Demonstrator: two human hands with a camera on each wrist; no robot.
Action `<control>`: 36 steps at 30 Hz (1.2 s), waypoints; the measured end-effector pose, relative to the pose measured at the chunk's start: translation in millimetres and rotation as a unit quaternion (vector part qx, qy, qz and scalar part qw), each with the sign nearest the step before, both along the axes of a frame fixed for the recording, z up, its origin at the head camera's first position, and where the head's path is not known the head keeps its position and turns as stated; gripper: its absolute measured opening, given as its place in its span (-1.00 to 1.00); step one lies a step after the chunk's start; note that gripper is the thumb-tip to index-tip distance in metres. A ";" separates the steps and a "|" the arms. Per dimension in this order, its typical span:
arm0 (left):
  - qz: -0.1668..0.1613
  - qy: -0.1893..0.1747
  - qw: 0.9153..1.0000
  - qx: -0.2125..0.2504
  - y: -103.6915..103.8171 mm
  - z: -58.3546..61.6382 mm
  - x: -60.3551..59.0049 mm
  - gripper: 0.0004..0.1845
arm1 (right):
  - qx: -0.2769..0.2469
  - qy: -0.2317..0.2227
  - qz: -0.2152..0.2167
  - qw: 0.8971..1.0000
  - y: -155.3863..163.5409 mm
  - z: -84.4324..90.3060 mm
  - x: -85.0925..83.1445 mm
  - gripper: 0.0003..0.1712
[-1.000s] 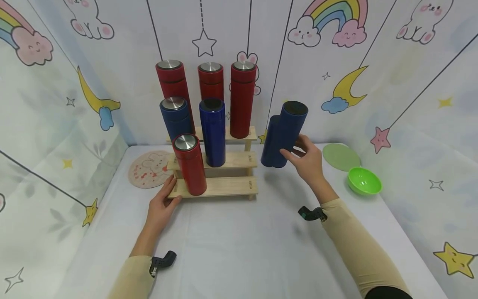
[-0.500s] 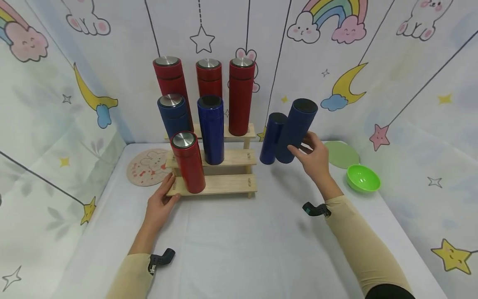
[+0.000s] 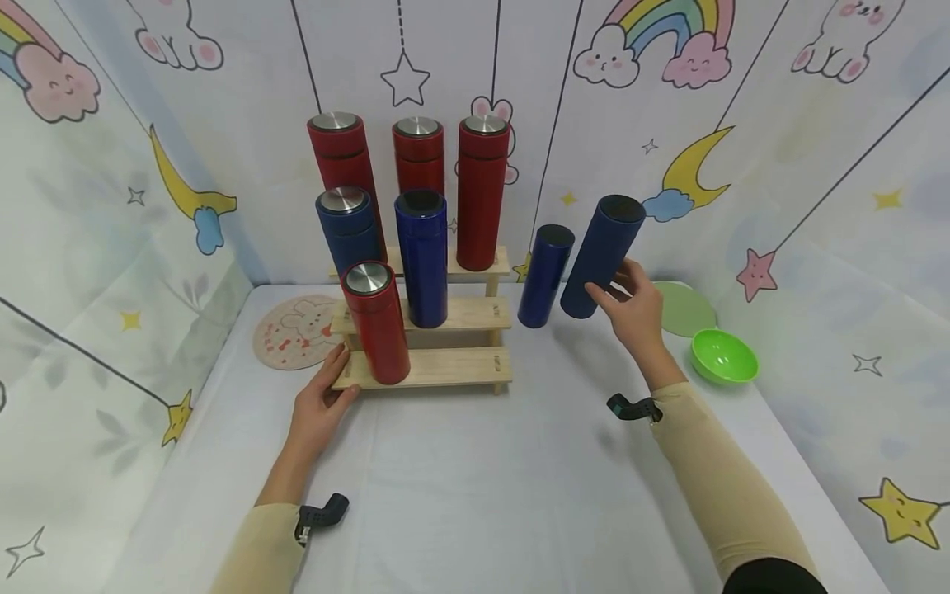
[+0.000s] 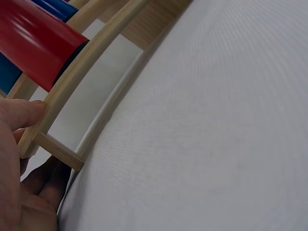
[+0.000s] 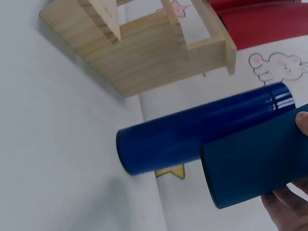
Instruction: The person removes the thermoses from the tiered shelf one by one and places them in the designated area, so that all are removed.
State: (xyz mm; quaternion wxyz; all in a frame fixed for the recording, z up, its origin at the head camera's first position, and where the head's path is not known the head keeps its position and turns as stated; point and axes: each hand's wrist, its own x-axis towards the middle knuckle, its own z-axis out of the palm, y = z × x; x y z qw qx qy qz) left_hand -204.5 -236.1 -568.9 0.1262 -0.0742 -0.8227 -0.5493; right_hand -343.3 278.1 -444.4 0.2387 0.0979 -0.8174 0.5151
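My right hand [image 3: 631, 309] grips a matte dark blue thermos [image 3: 603, 256], tilted with its top to the right. In the right wrist view its base [image 5: 240, 168] overlaps a glossy blue thermos [image 5: 192, 132], which stands on the table right of the rack. My left hand [image 3: 319, 412] holds the left end of the wooden three-step rack [image 3: 453, 369], thumb [image 4: 26, 113] on the lowest board. A red thermos [image 3: 380, 330] stands on that lowest step. The middle step bears a steel-topped blue thermos [image 3: 349, 235] and a glossy blue thermos [image 3: 423, 264].
Three red thermoses, one at the right end [image 3: 482, 198], stand on the top step. A round bunny mat [image 3: 293, 334] lies left of the rack. To the right are a green bowl [image 3: 723, 357] and a pale green round mat [image 3: 686, 307]. A patterned cloth wall [image 3: 445, 49] rises behind.
My right hand has moved right with the matte blue thermos, which tilts more. The glossy blue thermos it had overlapped now shows fully. My left hand has stayed on the rack.
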 end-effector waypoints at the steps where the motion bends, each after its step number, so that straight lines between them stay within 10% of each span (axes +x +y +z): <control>1: -0.001 0.000 1.000 0.000 -0.1 0.3 0.2 -0.30 | -0.001 -0.001 -0.001 1.000 0.9 -1.0 -1.3 -0.27; 36: 0.006 -0.011 1.000 -0.020 1.2 3.1 0.9 -0.29 | -0.015 -0.055 -0.024 0.998 12.8 -64.5 -41.0 -0.20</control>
